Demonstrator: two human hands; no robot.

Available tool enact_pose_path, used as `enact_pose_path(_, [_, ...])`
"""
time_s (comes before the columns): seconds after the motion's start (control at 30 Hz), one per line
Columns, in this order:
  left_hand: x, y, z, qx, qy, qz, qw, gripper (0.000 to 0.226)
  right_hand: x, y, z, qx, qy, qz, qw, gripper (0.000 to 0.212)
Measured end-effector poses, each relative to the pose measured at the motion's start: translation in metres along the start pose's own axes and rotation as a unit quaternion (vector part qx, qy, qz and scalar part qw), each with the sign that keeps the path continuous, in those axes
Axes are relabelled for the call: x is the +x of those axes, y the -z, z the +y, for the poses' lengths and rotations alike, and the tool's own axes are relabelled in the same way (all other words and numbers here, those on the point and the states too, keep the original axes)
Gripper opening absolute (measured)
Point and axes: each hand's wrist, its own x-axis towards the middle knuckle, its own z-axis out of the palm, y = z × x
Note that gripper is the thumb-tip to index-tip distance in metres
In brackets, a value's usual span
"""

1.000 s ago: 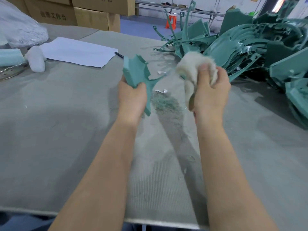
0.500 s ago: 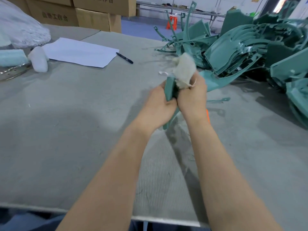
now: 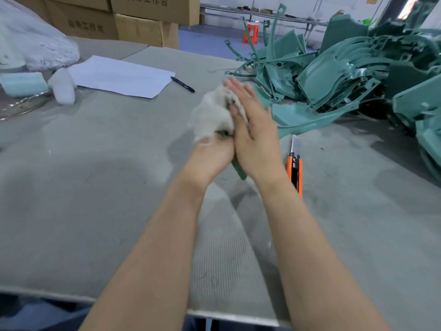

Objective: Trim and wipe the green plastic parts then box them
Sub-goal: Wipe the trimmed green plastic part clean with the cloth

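At centre frame, the green part (image 3: 239, 170) is gripped by the left hand (image 3: 210, 155) and pressed with the cloth (image 3: 211, 113) by the flat, straight-fingered right hand (image 3: 254, 137).

A thin green part (image 3: 239, 171) stands edge-on, mostly covered by white cloth (image 3: 210, 115), near heaped green parts (image 3: 334, 77)

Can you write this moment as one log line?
step: wiping | left hand: grips green part | right hand: flat, presses cloth | knife: on table

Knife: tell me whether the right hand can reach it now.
Probably yes. The right hand lies flat against the cloth, gripping nothing; the knife lies uncovered on the table beside its wrist, nothing between. The left hand holds the part.
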Motion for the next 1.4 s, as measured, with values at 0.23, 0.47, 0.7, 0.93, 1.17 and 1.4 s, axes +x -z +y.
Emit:
enact_pose_path(0.23, [0.000, -0.004, 0.010, -0.212, 0.010, -0.058, 0.976, 0.038, -0.006, 0.012, 0.020, -0.162, -0.040, 0.069, 0.984, 0.049])
enact_pose_path(0.47, [0.010, 0.014, 0.007, -0.392, 0.039, 0.017, 0.919, 0.036, -0.016, -0.013, -0.001, -0.065, -0.020, 0.004, 0.998, 0.044])
enact_pose_path(0.7, [0.018, 0.009, 0.005, -0.444, 0.111, -0.009, 0.889, 0.029, -0.013, -0.014, 0.003, -0.075, -0.023, -0.027, 0.997, 0.047])
enact_pose_path(0.93, [0.010, -0.009, 0.005, -0.333, 0.142, -0.062, 0.930, 0.026, -0.007, -0.008, 0.010, -0.071, -0.115, 0.034, 0.990, 0.054])
enact_pose_path(1.17, [0.012, 0.012, 0.009, -0.537, 0.155, -0.052, 0.828, 0.047, -0.019, -0.025, -0.011, -0.005, 0.052, -0.010, 0.999, 0.042])
enact_pose_path(1.4, [0.019, 0.030, 0.009, -0.605, 0.112, 0.099, 0.782, 0.040, -0.012, -0.003, 0.018, -0.025, -0.096, 0.028, 0.995, 0.021])
